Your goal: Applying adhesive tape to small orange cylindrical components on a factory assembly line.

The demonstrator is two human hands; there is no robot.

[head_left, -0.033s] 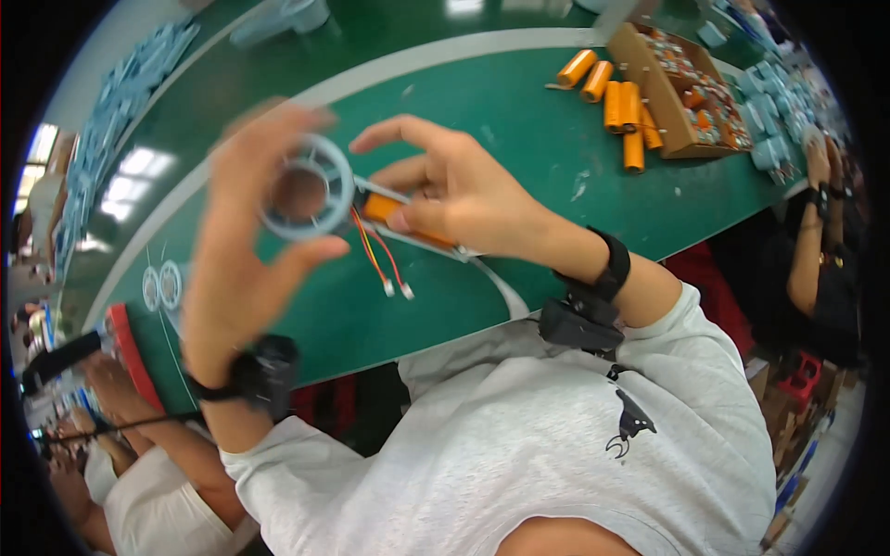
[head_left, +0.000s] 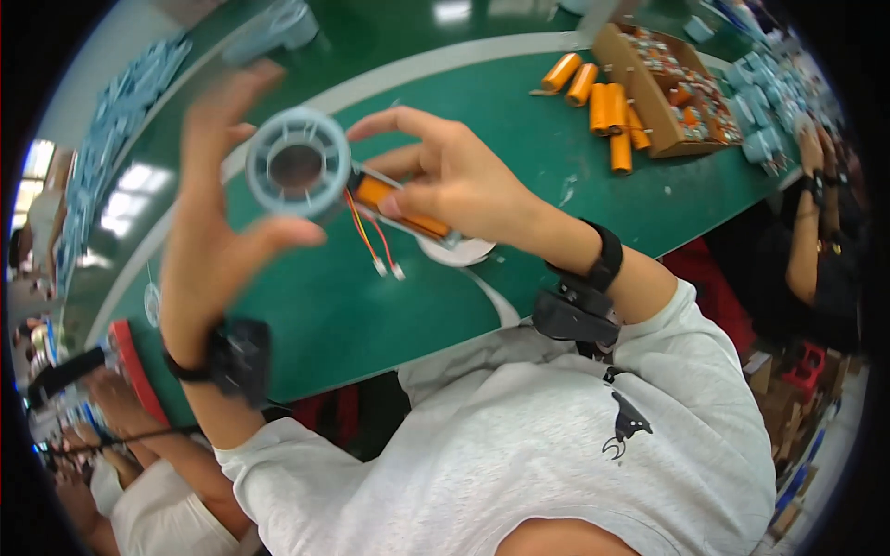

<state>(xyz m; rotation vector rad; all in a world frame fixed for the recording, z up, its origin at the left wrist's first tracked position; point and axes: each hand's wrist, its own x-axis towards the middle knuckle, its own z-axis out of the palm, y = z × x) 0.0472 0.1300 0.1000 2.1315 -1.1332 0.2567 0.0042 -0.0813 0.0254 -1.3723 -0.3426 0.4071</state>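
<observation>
A light blue handheld fan housing [head_left: 337,171] with a round, ribbed head is held above the green table. My right hand [head_left: 454,176] grips its handle, thumb pressed at an orange cylindrical battery [head_left: 375,193] lying in the handle. Thin red and yellow wires [head_left: 364,239] with small white connectors dangle from the neck. Beside the head's left side is my left hand [head_left: 206,199], fingers and thumb spread wide and smeared by motion. It appears apart from the ring. Partly hidden under the handle's end, a white round piece [head_left: 473,252] lies on the table.
Several orange batteries [head_left: 607,108] lie at the far right beside an open cardboard box [head_left: 660,130] of small parts. Light blue housings [head_left: 756,107] are heaped beyond it, near a co-worker's hands. A red bar [head_left: 134,371] stands at the left table edge, near another person.
My left hand has drawn away from the ring to the left and opened wider. The fan head has shifted slightly left, still in my right hand. More of the white round piece shows.
</observation>
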